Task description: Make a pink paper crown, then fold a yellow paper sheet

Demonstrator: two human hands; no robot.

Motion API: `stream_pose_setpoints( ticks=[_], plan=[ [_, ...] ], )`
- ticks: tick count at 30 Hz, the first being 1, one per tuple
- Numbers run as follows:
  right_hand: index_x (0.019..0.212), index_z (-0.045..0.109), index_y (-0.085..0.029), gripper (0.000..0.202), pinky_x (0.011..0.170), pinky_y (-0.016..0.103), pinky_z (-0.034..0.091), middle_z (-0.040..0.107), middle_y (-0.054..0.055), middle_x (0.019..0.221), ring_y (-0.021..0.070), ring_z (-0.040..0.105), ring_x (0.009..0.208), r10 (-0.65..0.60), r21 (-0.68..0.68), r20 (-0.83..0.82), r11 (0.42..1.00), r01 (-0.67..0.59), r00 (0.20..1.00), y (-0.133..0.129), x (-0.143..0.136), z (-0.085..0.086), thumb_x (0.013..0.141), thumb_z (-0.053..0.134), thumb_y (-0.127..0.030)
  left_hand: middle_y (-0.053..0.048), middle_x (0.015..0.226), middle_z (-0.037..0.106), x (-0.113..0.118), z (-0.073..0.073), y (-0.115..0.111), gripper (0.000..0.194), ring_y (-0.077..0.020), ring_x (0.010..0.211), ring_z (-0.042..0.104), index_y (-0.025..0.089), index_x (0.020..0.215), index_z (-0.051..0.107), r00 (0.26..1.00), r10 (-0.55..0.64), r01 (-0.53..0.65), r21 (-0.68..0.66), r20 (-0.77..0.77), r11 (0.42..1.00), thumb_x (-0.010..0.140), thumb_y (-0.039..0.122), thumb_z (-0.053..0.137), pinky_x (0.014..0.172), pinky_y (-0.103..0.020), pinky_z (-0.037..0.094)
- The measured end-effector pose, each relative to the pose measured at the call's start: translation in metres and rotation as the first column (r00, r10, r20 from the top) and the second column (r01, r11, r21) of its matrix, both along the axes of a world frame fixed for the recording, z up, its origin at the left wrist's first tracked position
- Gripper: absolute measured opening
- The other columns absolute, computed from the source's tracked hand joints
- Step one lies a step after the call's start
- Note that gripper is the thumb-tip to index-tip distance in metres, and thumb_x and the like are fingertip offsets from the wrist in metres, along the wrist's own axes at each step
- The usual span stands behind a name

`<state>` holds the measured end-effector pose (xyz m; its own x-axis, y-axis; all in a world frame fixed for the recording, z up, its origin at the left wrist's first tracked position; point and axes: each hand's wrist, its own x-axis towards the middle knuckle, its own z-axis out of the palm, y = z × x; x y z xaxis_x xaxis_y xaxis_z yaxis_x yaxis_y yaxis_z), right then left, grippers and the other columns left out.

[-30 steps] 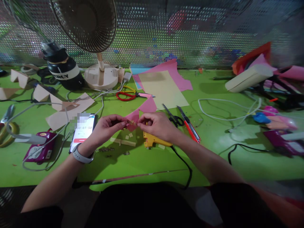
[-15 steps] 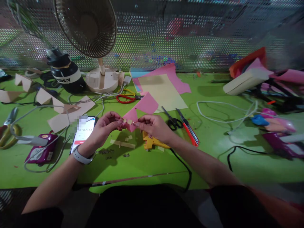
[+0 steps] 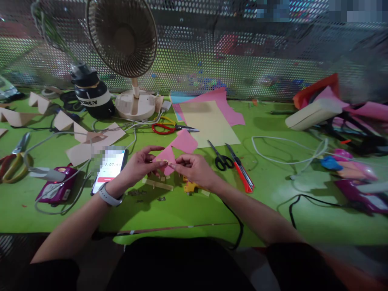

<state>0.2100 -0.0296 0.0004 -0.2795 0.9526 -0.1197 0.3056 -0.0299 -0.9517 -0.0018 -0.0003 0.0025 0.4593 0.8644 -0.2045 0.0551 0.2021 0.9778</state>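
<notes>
A folded pink paper piece [image 3: 184,141] is held in front of me, its upper part reaching toward the pale yellow sheet [image 3: 209,121]. My left hand [image 3: 142,163] pinches its lower left side between thumb and fingers. On the lower right side, my right hand [image 3: 195,169] has thumb and forefinger closed at the paper's edge. The fingertips of both hands nearly meet, and the small detail between them is too small to make out. Beneath my right hand lies a yellow tool [image 3: 190,186], partly hidden. A narrow cream strip [image 3: 157,184] and small dark bits [image 3: 136,193] lie below the paper.
Black scissors [image 3: 223,161] and a red cutter [image 3: 243,173] lie right of my hands. Red-and-yellow-handled scissors [image 3: 165,128] rest behind. A lit phone [image 3: 109,171] is beside my left wrist. A fan [image 3: 135,106] and dark jar [image 3: 95,99] stand at the back left; cables cross the table.
The pink paper has come down slightly and tilted, uncovering the blades of the red-and-yellow-handled scissors. My fingertips have drawn closer together. The whole view has shifted a little.
</notes>
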Motion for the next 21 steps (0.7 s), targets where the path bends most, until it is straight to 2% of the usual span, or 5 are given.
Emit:
stream_pose_setpoints(
  ticks=[3,6,8,13,21],
  plan=[
    [0.085,0.07,-0.018,0.035,0.051,0.027,0.045,0.066,0.003,0.071,0.0138,0.055,0.057,-0.055,0.096,0.032,0.994,0.052,0.998,0.001,0.014,0.01,0.083,0.067,-0.054,-0.001,0.074,0.073,-0.008,0.007,0.004,0.066,-0.0115,0.054,0.065,0.014,0.131,0.053,1.0,-0.006,0.007,0.058,-0.024,0.998,0.074,0.035,0.082,0.052,-0.022,0.052],
    [0.089,0.069,-0.018,0.033,0.056,0.029,0.049,0.068,0.005,0.079,0.015,0.058,0.064,-0.27,0.345,0.057,0.909,0.235,0.961,0.012,0.03,0.014,0.087,0.064,-0.05,-0.001,0.074,0.072,-0.019,0.011,0.011,0.069,-0.0113,0.054,0.065,0.016,0.138,0.049,0.995,-0.088,0.093,0.127,-0.045,0.987,0.077,0.033,0.079,0.053,-0.022,0.052],
    [0.099,0.069,-0.019,0.03,0.068,0.032,0.053,0.071,0.008,0.096,0.018,0.063,0.08,-0.336,0.406,0.102,0.873,0.269,0.936,0.021,0.036,0.01,0.086,0.066,-0.045,-0.001,0.075,0.071,-0.026,0.01,0.017,0.07,-0.013,0.06,0.066,0.017,0.142,0.046,0.986,-0.139,0.155,0.187,-0.093,0.97,0.08,0.032,0.076,0.058,-0.024,0.052],
    [0.107,0.069,-0.019,0.029,0.084,0.042,0.056,0.073,0.01,0.105,0.021,0.067,0.093,-0.113,0.162,0.248,0.984,0.074,0.962,0.033,0.031,-0.008,0.086,0.068,-0.037,-0.004,0.084,0.07,-0.039,0.0,0.031,0.065,-0.0171,0.074,0.066,0.018,0.14,0.052,0.908,-0.016,0.203,0.405,-0.419,0.892,0.079,0.03,0.072,0.061,-0.024,0.047],
    [0.107,0.072,-0.017,0.024,0.087,0.044,0.056,0.074,0.011,0.105,0.0214,0.068,0.094,-0.097,0.235,0.255,0.971,0.035,0.962,0.019,0.027,0.001,0.088,0.064,-0.029,-0.011,0.111,0.07,-0.04,0.01,0.026,0.067,-0.0196,0.073,0.067,0.018,0.145,0.047,0.701,0.219,0.246,0.519,-0.679,0.819,0.084,0.041,0.061,0.059,-0.026,0.045]
  ],
)
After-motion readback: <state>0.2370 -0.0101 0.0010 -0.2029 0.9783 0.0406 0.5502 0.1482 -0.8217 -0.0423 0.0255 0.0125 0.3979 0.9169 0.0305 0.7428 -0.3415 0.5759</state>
